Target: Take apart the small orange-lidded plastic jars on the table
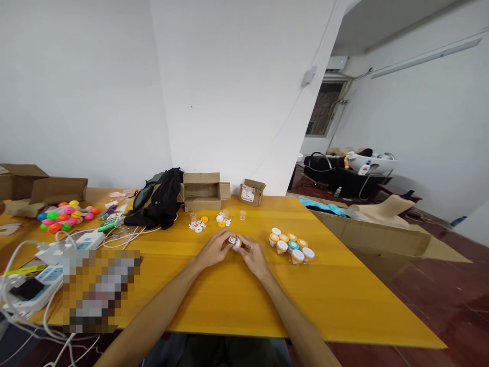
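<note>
My left hand (pixel 214 248) and my right hand (pixel 252 254) meet at the middle of the table, fingers closed round a small jar (pixel 235 241). White bits show in it, and its far side is hidden by my fingers. Beyond my left hand lie loose white pieces (pixel 198 229) and an orange ring-like lid (pixel 205 219). Another pile of white pieces (pixel 220 217) with an orange lid (pixel 221 224) sits a little to the right. Clear open cups (pixel 243 215) stand near these piles. Right of my right hand is a group of several lidded jars (pixel 281 246), with white, orange and teal tops.
Behind are an open cardboard box (pixel 202 205), a smaller box (pixel 252 192) and a black bag (pixel 166 196). Colourful balls (pixel 64 216), white power strips (pixel 51 275) and cables crowd the left. A large carton (pixel 355 229) stands beyond the table's right edge.
</note>
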The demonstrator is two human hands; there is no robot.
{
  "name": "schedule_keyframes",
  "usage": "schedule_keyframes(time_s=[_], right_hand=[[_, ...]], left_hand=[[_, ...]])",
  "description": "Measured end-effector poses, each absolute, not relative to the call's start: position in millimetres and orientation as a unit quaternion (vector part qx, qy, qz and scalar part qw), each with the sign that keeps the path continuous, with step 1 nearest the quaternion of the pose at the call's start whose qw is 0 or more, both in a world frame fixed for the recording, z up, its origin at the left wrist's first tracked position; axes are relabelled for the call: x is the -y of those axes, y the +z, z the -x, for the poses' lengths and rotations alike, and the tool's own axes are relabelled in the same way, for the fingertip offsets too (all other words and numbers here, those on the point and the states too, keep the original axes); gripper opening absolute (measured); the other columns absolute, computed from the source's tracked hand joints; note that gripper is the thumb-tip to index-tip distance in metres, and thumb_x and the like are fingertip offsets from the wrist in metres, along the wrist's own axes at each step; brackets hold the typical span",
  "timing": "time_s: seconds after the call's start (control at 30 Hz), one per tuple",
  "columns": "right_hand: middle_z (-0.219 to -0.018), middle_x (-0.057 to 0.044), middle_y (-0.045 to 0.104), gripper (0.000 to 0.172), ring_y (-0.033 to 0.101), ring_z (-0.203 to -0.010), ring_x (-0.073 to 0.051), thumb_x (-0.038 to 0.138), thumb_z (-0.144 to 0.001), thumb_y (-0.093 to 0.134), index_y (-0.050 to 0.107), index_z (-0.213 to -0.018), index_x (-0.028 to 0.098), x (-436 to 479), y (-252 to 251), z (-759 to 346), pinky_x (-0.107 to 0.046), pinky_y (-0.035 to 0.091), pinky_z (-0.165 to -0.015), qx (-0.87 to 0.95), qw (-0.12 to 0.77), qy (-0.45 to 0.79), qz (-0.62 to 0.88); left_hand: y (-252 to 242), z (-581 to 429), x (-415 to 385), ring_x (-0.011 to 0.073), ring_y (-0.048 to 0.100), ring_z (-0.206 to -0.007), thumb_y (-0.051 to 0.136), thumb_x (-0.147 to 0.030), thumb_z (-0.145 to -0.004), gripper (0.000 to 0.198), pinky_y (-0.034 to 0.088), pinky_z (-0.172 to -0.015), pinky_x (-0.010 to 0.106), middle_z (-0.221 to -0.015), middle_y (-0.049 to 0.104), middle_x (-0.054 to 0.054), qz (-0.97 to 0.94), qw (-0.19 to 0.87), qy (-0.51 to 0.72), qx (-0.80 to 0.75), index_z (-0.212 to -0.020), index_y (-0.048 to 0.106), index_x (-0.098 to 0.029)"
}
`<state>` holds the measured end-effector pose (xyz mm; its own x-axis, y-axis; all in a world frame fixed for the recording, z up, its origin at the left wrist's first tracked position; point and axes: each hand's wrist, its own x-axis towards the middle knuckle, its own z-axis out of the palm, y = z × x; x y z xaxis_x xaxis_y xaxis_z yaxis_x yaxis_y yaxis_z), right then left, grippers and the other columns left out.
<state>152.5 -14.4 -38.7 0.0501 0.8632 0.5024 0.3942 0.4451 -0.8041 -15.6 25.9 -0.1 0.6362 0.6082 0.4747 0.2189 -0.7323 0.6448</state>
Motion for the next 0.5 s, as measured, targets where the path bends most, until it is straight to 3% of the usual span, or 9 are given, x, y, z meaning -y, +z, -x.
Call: schedule_keyframes(time_s=[0.13, 0.37, 0.5], right_hand=[[-0.090, -0.005, 0.074, 0.023, 0.065, -0.085, -0.024, 0.032, -0.083, 0.061, 0.075, -0.099, 0.022, 15.1, -37.4, -152.6, -0.037, 0.054, -0.080, 0.662, 0.537, 0.218, 0.476], [-0.096, -0.007, 0.074, 0.026, 0.066, -0.092, -0.025, 0.027, -0.084, 0.061, 0.074, -0.105, 0.023, 17.6, -38.4, -149.7, -0.040, 0.053, -0.086, 0.674, 0.532, 0.194, 0.475], [-0.096, -0.006, 0.074, 0.027, 0.066, -0.092, -0.025, 0.026, -0.084, 0.060, 0.074, -0.105, 0.024, 16.7, -39.1, -149.7, -0.039, 0.054, -0.085, 0.677, 0.527, 0.190, 0.476]], left_hand=[[1.7, 19.9, -26.9, 0.0198, 0.059, -0.092, 0.044, -0.023, -0.095, 0.019, 0.046, -0.089, 0.031, -0.098, 0.063, 0.006, -0.881, 0.242, 0.332, -0.233, -0.100, 0.062, -0.022], [-3.8, 18.1, -29.0, 0.0198, 0.057, -0.080, 0.040, -0.039, -0.099, 0.031, 0.046, -0.080, 0.031, -0.081, 0.062, 0.003, -0.875, 0.238, 0.315, -0.280, -0.084, 0.061, -0.021], [-2.7, 19.1, -26.7, 0.0200, 0.059, -0.082, 0.040, -0.042, -0.099, 0.030, 0.046, -0.081, 0.031, -0.087, 0.064, 0.004, -0.871, 0.248, 0.311, -0.287, -0.092, 0.061, -0.021]])
